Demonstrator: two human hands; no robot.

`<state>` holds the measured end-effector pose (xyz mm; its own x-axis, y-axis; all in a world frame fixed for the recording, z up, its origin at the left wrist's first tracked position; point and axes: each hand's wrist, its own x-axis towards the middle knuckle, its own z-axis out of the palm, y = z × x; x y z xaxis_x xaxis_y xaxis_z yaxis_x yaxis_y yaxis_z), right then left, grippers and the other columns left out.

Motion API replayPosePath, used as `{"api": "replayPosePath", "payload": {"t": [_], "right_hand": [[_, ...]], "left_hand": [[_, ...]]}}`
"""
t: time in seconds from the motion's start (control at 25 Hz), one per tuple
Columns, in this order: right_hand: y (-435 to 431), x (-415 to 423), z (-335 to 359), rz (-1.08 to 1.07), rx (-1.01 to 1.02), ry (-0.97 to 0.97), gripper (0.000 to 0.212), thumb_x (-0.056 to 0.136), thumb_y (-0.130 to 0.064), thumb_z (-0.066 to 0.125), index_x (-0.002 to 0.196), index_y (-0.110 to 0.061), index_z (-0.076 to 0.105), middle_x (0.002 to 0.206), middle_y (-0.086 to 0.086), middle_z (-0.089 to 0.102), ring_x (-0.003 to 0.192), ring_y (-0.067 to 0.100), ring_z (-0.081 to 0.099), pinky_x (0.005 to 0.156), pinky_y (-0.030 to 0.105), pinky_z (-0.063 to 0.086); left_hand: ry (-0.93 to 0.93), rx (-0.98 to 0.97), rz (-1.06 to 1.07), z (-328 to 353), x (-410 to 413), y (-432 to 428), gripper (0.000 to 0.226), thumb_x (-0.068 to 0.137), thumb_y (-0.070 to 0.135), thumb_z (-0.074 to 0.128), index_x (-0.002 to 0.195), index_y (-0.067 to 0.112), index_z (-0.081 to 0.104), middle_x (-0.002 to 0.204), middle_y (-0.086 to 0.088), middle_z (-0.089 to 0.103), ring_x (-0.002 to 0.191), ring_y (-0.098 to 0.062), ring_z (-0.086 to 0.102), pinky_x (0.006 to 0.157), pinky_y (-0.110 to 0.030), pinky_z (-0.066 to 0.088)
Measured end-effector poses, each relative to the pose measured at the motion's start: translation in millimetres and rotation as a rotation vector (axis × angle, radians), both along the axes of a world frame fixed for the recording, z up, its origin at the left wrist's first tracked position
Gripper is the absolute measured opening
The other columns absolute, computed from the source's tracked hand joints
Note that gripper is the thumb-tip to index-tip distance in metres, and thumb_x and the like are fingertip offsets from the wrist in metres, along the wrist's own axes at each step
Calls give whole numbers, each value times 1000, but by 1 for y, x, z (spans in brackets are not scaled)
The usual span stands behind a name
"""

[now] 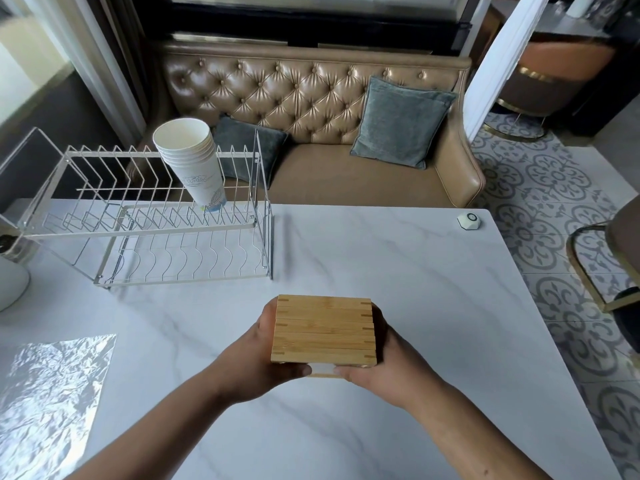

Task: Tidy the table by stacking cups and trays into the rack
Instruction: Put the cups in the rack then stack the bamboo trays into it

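Two hands hold a stack of wooden trays [323, 332] between them, just above the marble bench [433, 289], a little below the middle of the view. The left hand [273, 358] presses against the stack's 9 o'clock side, with its thumb tucked under the near edge. The right hand [384, 362] presses against the 3 o'clock side, its thumb also at the near bottom edge. Each grip is closed on the stack, so the trays are clamped from both sides; the fingers on the far side are mostly hidden behind the wood. The trays lie flat, one upon another, with their edges roughly in line.

The wire rack [156, 216] stands on the bench at about 10 o'clock from the trays, well apart from them. A stack of paper cups [194, 161] sits in the rack's upper tier toward its 3 o'clock end, mouth up and tilted toward 11 o'clock. The rack's lower tier holds nothing that can be seen.

A sheet of foil [52, 403] lies flat on the bench at 8 o'clock from the trays. A small white puck [470, 221] rests near the bench's far corner at 2 o'clock. Beyond the bench stands a tufted sofa [311, 95] with two grey cushions [401, 123].
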<state>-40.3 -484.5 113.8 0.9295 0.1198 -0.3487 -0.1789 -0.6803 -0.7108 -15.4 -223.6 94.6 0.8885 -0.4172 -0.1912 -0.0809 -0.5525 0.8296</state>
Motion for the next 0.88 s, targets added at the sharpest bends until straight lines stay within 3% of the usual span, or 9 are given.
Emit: {"api": "replayPosePath", "payload": {"t": [0.08, 0.24, 0.48, 0.68, 0.8, 0.88], "right_hand": [[1, -3, -2, -11, 16, -1, 75, 65, -51, 85, 123, -67, 40, 115, -36, 65, 100, -13, 64, 89, 34, 60], [1, -3, -4, -18, 25, 18, 74, 65, -53, 85, 123, -66, 40, 115, -36, 65, 101, -11, 64, 89, 32, 59], [-1, -4, -4, -6, 26, 9, 78, 65, -52, 85, 126, -63, 39, 117, -36, 65, 104, -8, 65, 90, 33, 58], [-1, -9, -6, 15, 44, -7, 78, 66, -51, 86, 131, -60, 43, 118, -34, 67, 104, -9, 66, 88, 35, 60], [-1, -10, -7, 29, 50, -29, 80, 66, -54, 86, 134, -57, 43, 120, -33, 67, 106, -8, 67, 89, 37, 61], [-2, -10, -7, 28, 30, -51, 78, 64, -56, 86, 128, -63, 41, 119, -36, 66, 105, -10, 66, 88, 35, 61]], "left_hand": [[-4, 3, 2, -1, -1, 1, 89, 78, 30, 86, 132, 58, 21, 140, 24, 45, 125, 6, 53, 92, -7, 45], [-7, 1, -13, -2, -1, 3, 92, 78, 35, 86, 144, 39, 23, 141, 29, 44, 126, 4, 53, 96, -19, 49], [1, 29, -12, -1, -4, 4, 90, 76, 39, 85, 136, 54, 19, 139, 31, 43, 125, 5, 53, 92, -11, 47], [-24, 30, 26, 8, -12, 1, 87, 71, 44, 84, 139, 38, 29, 136, 24, 49, 121, 1, 57, 96, -30, 54], [-69, 39, 58, 18, -18, 1, 98, 67, 53, 83, 146, 35, 29, 136, 23, 47, 122, 0, 53, 92, -17, 49], [-155, 98, 39, 30, -20, 1, 107, 67, 61, 82, 154, 32, 26, 147, 23, 43, 133, 2, 44, 102, -15, 42]]}}
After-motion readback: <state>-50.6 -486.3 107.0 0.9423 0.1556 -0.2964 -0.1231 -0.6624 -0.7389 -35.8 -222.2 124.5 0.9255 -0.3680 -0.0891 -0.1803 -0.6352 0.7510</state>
